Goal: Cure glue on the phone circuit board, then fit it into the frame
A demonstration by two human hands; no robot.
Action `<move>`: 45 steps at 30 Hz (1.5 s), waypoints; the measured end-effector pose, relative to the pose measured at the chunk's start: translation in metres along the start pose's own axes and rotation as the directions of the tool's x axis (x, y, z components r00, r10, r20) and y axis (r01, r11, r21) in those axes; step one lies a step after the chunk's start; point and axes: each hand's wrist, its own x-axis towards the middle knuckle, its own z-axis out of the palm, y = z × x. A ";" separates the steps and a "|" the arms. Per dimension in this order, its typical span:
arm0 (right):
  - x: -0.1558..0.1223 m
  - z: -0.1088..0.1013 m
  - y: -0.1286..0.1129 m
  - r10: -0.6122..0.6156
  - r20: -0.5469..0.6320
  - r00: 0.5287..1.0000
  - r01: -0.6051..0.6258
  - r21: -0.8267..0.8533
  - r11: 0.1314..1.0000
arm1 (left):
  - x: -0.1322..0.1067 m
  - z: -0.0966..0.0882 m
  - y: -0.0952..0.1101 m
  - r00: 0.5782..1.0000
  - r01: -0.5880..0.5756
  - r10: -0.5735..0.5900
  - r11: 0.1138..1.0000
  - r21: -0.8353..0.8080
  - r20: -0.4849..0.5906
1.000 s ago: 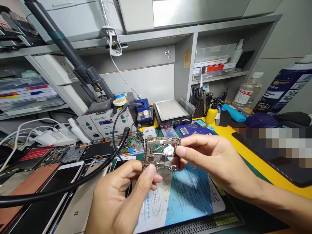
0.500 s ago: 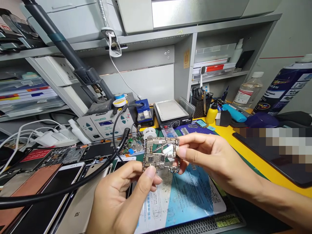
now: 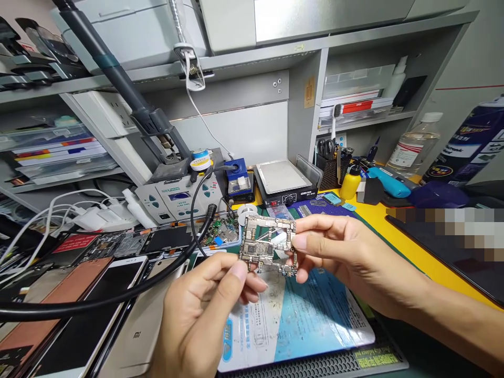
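A phone logic board (image 3: 258, 250), frame-shaped with openings and covered in small metal shields and chips, is held up in the middle of the head view. My left hand (image 3: 208, 304) pinches its lower left corner between thumb and fingers. On the opposite side, my right hand (image 3: 346, 254) grips the right edge the same way. Parts of both hands' fingers are hidden behind the board. Beneath it lies a blue and white printed sheet (image 3: 315, 320) on a dark perforated mat.
A thick black hose (image 3: 129, 302) crosses at left above several phones (image 3: 134, 325). Behind stand a hot-air station (image 3: 181, 197), a heating plate (image 3: 283, 178) and a tray of small boards (image 3: 224, 231). A yellow bottle (image 3: 350, 182), a clear bottle (image 3: 417, 142) and a spray can (image 3: 464, 139) stand right.
The camera view has shifted, so the surroundings appear further right. The board has tilted slightly, its right side dipping, while both hands keep their grip on it.
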 end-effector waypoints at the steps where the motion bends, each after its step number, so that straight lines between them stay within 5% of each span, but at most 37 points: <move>1: 0.000 0.000 0.000 0.009 0.011 1.000 -0.009 -0.002 1.000 | 0.000 0.000 0.001 1.000 -0.001 0.001 1.000 -0.014 -0.007; 11: -0.004 0.003 0.000 0.232 0.136 0.963 -0.213 -0.139 0.967 | 0.020 -0.009 0.000 0.997 -0.059 0.058 0.998 -0.024 -0.053; 22: -0.005 0.011 0.004 0.380 0.251 0.890 -0.322 -0.245 0.915 | 0.029 -0.010 -0.002 0.999 0.004 0.002 0.986 -0.167 0.039; 31: -0.005 0.010 0.008 0.357 0.242 0.902 -0.302 -0.235 0.924 | 0.025 -0.008 0.005 0.971 0.121 -0.032 0.920 -0.373 0.237; 37: -0.004 0.008 0.010 0.339 0.224 0.914 -0.295 -0.207 0.933 | 0.021 -0.010 0.005 0.992 0.047 -0.020 0.974 -0.223 0.122; 45: -0.003 0.006 0.013 0.262 0.177 0.949 -0.234 -0.161 0.959 | 0.026 -0.012 -0.004 0.973 0.059 -0.041 0.996 -0.070 0.227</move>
